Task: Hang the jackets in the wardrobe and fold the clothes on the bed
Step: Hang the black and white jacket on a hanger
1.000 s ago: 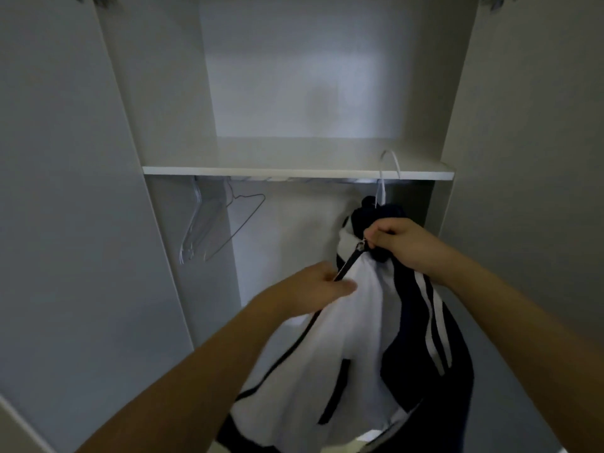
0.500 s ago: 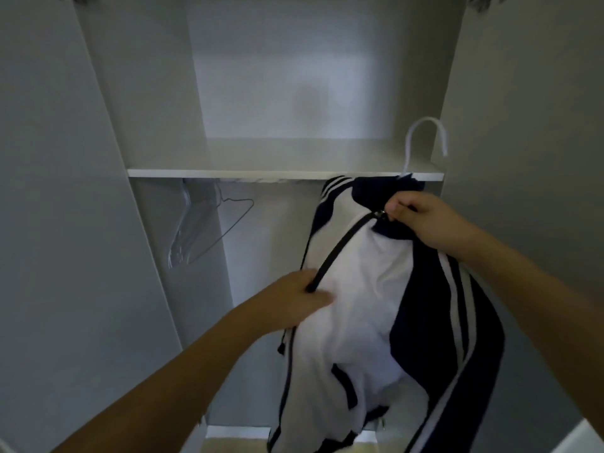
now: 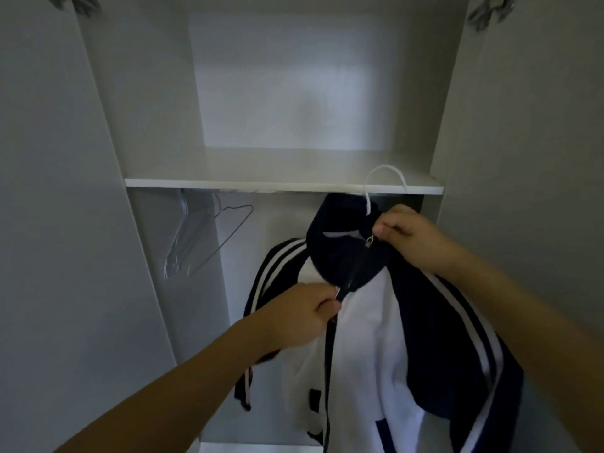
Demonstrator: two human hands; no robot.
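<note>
A white and navy track jacket [image 3: 372, 341] with white sleeve stripes hangs on a white hanger [image 3: 385, 178], held up inside the open wardrobe. The hanger's hook rises in front of the shelf edge, free of the rail. My right hand [image 3: 408, 233] pinches the jacket's navy collar by the zip pull, just below the hook. My left hand [image 3: 304, 315] grips the jacket front at the zip line, lower and to the left. The rail under the shelf is mostly hidden.
The wardrobe shelf [image 3: 284, 183] crosses the middle, with a bare compartment above. Several wire hangers [image 3: 202, 237] hang at the left under the shelf. Open wardrobe doors [image 3: 65, 223] flank both sides. A strip of the wardrobe floor [image 3: 255, 447] shows at the bottom.
The zip has closed up to the collar. My right hand shifted slightly left at the collar, and my left hand regripped the jacket front at the zip line.
</note>
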